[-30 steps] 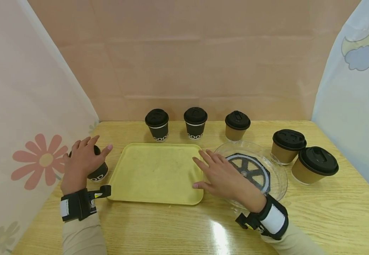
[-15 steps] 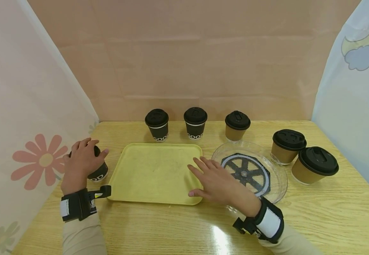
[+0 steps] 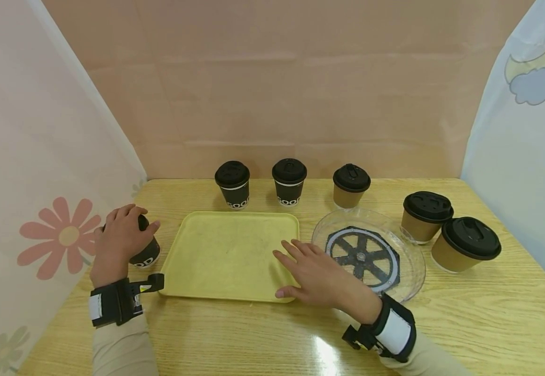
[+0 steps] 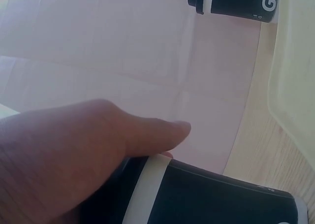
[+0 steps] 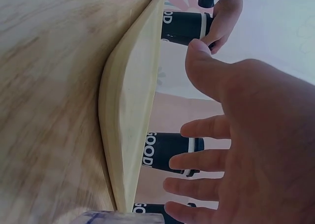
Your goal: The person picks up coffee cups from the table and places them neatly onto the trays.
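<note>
At the left, my left hand (image 3: 119, 237) grips a black paper coffee cup (image 3: 147, 255) from above, round its lid. In the left wrist view the thumb (image 4: 157, 133) lies along the lid side of this cup, while the palm hides much of the lid. The cup stands upright, left of a yellow tray (image 3: 230, 256). My right hand (image 3: 316, 274) hovers over the tray's right edge, fingers spread and holding nothing. The right wrist view shows its straight fingers and raised thumb beside the tray.
Behind the tray stand two black lidded cups (image 3: 236, 193) (image 3: 289, 189) and a brown one (image 3: 347, 194). A clear round dish (image 3: 413, 266) with a dark wheel pattern sits right of the tray. Two larger brown cups (image 3: 420, 227) (image 3: 455, 256) stand beyond it, close together.
My right hand has shifted a little left and toward me over the tray's edge. The left thumb and fingers have drawn in around the cup; that cup stays in place.
</note>
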A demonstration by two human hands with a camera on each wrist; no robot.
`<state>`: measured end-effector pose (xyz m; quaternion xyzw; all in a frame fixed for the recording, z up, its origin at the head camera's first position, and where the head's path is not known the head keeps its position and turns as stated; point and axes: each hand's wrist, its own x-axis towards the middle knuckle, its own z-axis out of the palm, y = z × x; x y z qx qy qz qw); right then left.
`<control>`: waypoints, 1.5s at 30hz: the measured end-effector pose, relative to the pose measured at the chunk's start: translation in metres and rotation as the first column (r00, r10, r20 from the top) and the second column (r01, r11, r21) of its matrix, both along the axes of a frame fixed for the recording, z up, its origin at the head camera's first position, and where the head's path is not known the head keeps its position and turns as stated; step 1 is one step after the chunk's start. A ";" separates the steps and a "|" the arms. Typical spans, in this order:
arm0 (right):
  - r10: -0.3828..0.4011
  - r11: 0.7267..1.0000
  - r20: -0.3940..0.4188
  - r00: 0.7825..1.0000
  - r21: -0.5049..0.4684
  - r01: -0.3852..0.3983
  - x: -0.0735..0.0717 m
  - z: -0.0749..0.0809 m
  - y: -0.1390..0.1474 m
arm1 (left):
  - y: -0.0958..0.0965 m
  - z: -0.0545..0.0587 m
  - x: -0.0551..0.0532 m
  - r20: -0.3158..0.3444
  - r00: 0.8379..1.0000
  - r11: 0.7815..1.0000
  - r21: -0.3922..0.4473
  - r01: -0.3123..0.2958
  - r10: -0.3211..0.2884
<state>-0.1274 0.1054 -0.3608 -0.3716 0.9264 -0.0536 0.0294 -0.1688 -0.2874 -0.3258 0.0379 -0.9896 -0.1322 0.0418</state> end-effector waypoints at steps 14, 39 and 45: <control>0.016 0.999 0.134 0.991 0.032 -0.020 0.001 -0.005 -0.004 | -0.001 -0.001 -0.001 0.013 1.000 1.000 0.009 -0.021 0.021; 0.170 0.976 0.099 0.980 0.117 -0.182 0.007 -0.012 -0.006 | 0.001 -0.001 -0.004 0.026 0.998 0.999 0.006 -0.054 0.054; 0.190 0.972 0.077 0.979 0.125 -0.199 0.007 -0.012 -0.005 | 0.001 -0.001 -0.004 0.022 0.998 0.999 0.009 -0.054 0.054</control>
